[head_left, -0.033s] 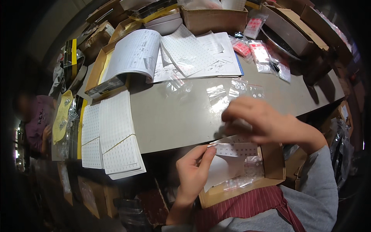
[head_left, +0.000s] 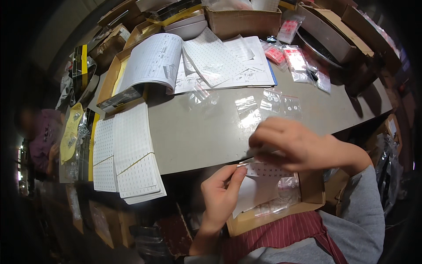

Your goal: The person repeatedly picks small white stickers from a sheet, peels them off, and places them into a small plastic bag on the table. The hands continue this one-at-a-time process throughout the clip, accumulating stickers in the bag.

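Observation:
Thumb and fingers of my left hand (head_left: 221,193) pinch the left edge of a white sticker sheet (head_left: 263,170) printed with rows of small dark characters. Its lower part is folded down, blank side showing. Just above the sheet's upper edge, my right hand (head_left: 292,143) is curled with its fingers bent together. Its fingertips are shaded and partly hidden, so anything small in them cannot be made out. Under both hands, near my lap, lies an open cardboard box (head_left: 311,187) with clear zip bags (head_left: 281,203) inside.
Small clear bags (head_left: 248,112) with round marks lie on the grey table (head_left: 189,136). Banded stacks of printed sheets (head_left: 134,154) overhang its left edge. An open binder (head_left: 228,79), red-white packets (head_left: 296,64) and boxes (head_left: 244,24) stand farther back. Another person (head_left: 44,136) is at far left.
My right hand has shifted slightly down and left, closer to the sheet's upper edge. My left hand and the sheet stay almost where they were.

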A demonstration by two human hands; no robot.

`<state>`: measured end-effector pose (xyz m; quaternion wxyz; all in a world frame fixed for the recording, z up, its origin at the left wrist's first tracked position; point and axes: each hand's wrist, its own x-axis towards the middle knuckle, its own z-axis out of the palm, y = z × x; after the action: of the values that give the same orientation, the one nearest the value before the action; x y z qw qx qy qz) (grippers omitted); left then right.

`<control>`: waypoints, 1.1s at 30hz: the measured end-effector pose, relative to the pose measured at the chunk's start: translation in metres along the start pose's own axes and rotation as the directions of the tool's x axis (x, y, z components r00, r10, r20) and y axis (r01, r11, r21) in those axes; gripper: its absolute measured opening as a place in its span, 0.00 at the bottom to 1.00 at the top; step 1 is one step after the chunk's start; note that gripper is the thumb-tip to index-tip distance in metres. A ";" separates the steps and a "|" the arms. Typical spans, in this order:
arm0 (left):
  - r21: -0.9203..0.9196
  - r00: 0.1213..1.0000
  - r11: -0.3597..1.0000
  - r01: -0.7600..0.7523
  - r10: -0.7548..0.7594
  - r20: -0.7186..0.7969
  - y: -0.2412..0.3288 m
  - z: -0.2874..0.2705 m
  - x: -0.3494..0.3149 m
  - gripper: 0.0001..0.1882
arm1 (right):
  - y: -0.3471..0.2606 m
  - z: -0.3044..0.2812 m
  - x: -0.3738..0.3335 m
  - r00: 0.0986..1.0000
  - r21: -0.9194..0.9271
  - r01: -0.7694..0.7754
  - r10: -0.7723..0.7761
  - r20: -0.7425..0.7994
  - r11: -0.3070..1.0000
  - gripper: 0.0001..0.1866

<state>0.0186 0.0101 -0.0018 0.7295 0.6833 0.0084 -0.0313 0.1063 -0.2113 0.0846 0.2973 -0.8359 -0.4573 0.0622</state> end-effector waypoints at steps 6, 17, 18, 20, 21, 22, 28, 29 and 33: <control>0.030 0.997 0.999 -0.044 0.042 0.059 0.008 0.003 -0.001 0.11 | -0.014 0.015 0.003 0.994 -0.038 0.108 -0.108 -0.002 0.993 0.23; -0.270 0.973 0.947 0.172 -0.122 0.194 0.008 -0.012 0.007 0.12 | -0.009 0.029 0.010 0.924 -0.284 0.351 -0.379 -0.046 0.892 0.15; -0.215 0.974 0.965 0.149 -0.105 0.202 0.005 -0.017 0.010 0.13 | -0.001 0.007 0.016 0.973 -0.085 0.209 -0.216 -0.084 0.974 0.16; -0.175 0.983 0.978 0.113 -0.084 0.163 -0.001 -0.019 0.010 0.15 | 0.013 -0.007 0.036 0.979 0.016 0.004 -0.001 -0.203 1.000 0.09; -0.191 0.983 0.974 0.123 -0.093 0.160 0.000 -0.017 0.010 0.14 | 0.028 -0.014 0.042 0.975 0.112 -0.145 0.162 -0.153 0.983 0.07; -0.205 0.981 0.970 0.132 -0.099 0.165 0.003 -0.014 0.011 0.14 | 0.046 -0.020 0.045 0.976 0.062 -0.187 0.193 -0.100 0.980 0.08; -0.185 0.981 0.973 0.137 -0.109 0.158 -0.002 -0.019 0.010 0.12 | 0.064 -0.020 0.059 0.954 -0.222 -0.275 0.295 0.062 0.936 0.11; -0.191 0.982 0.972 0.139 -0.111 0.152 -0.003 -0.020 0.010 0.12 | 0.063 -0.015 0.058 0.971 -0.280 -0.228 0.240 0.010 0.933 0.11; -0.199 0.986 0.973 0.120 -0.094 0.137 -0.007 -0.021 0.009 0.11 | 0.054 -0.012 0.065 0.967 -0.565 -0.253 0.220 -0.128 0.786 0.11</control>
<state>0.0274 0.0304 -0.0110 0.7927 0.5990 0.0019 -0.1130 0.1869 -0.1864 0.0751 0.0328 -0.9383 -0.3380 -0.0655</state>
